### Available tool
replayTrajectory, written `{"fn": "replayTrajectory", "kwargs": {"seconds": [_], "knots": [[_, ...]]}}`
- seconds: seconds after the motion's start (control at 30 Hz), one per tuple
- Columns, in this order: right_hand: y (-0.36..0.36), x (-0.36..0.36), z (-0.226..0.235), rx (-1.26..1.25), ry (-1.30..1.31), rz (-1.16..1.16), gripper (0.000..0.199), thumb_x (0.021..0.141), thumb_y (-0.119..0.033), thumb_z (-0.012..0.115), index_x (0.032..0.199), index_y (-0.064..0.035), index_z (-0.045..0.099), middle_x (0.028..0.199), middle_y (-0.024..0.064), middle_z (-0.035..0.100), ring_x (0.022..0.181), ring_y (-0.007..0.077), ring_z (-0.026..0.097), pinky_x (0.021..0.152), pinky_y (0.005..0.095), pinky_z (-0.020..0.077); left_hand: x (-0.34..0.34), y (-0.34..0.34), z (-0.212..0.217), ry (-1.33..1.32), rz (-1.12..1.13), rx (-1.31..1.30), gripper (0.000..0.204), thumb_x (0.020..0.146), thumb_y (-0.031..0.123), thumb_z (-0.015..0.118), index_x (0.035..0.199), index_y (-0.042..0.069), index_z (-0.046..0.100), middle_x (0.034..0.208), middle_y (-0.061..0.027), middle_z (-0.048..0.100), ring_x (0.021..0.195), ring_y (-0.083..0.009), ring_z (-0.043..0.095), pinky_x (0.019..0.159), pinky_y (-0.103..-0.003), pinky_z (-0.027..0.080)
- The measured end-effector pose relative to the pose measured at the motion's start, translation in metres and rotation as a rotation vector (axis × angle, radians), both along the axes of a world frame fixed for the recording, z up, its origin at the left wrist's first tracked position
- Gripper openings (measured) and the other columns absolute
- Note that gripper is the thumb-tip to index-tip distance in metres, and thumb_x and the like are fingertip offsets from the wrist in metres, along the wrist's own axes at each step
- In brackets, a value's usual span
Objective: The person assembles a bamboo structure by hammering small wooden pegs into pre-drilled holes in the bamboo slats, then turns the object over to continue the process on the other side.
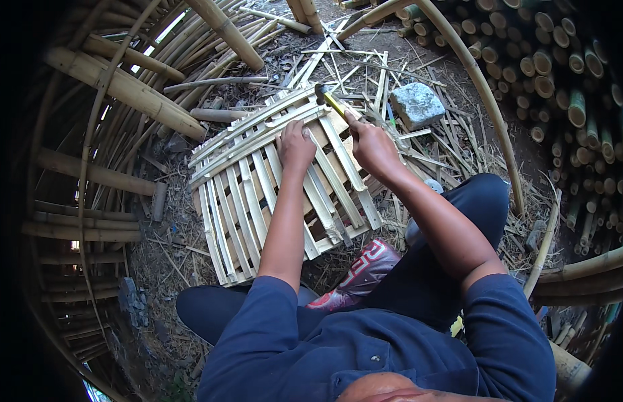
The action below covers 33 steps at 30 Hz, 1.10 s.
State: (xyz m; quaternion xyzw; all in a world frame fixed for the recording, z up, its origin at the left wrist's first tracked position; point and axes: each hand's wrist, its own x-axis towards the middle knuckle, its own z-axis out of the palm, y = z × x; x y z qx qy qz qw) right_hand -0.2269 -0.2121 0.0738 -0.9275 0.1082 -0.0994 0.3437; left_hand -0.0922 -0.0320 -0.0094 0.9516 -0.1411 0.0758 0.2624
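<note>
Gripping yellow-handled hammer (335,104) by slatted bamboo lattice (248,181).

Bamboo-pole wall (124,90) at left, littered earth floor (174,258), bamboo stack (542,63) at right, apparently daylight (169,28) through gaps

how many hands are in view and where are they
2: the left hand rests on the upper part of the slatted panel; the right hand grips a yellow-handled tool near the panel's upper right corner. Neither is fully hidden.
</note>
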Motion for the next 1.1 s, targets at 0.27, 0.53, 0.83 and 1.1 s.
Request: {"fn": "replayTrajectory", "kwargs": {"seconds": [0.27, 0.53, 0.83, 1.1], "knots": [[0.004, -0.007, -0.001, -0.083, 0.058, 0.036, 0.048, 0.102, -0.016, 0.051, 0.148, -0.0285, 0.056, 0.088, 0.0265, 0.070, 0.078, 0.0415, 0.070, 0.072, 0.0533, 0.0530, -0.038, -0.006, -0.002, -0.104, 0.069, 0.308, 0.058, 0.097, 0.023, 0.053, 0.155, 0.016, 0.045, 0.155, -0.0113, 0.043, 0.149, -0.0305, 0.033, 0.126, -0.056, 0.020], [0.010, -0.004, -0.035, -0.252, -0.019, 0.070, 0.050, 0.104, -0.019, 0.051, 0.152, -0.0356, 0.050, 0.073, 0.0239, 0.065, 0.063, 0.0410, 0.066, 0.058, 0.0548, 0.0488, -0.025, -0.002, -0.017, -0.199, -0.005, 0.182, 0.059, 0.091, 0.017, 0.056, 0.149, 0.006, 0.048, 0.148, -0.0120, 0.050, 0.148, -0.0318, 0.036, 0.127, -0.050, 0.018], [0.017, 0.001, -0.037, -0.298, 0.010, 0.060, 0.051, 0.105, -0.020, 0.051, 0.153, -0.0340, 0.048, 0.071, 0.0248, 0.064, 0.063, 0.0416, 0.067, 0.058, 0.0555, 0.0506, -0.027, -0.002, -0.009, -0.084, 0.059, 0.154, 0.060, 0.091, 0.016, 0.057, 0.150, 0.012, 0.050, 0.152, -0.0084, 0.044, 0.150, -0.0269, 0.033, 0.128, -0.055, 0.013], [0.016, 0.003, -0.025, -0.230, -0.096, 0.050, 0.066, 0.096, -0.006, 0.052, 0.156, -0.0326, 0.044, 0.076, 0.0236, 0.068, 0.067, 0.0397, 0.069, 0.063, 0.0541, 0.0534, -0.029, -0.003, -0.009, -0.104, 0.069, 0.161, 0.057, 0.090, 0.015, 0.056, 0.147, 0.012, 0.053, 0.149, -0.0075, 0.046, 0.149, -0.0258, 0.034, 0.125, -0.061, 0.017]]}}
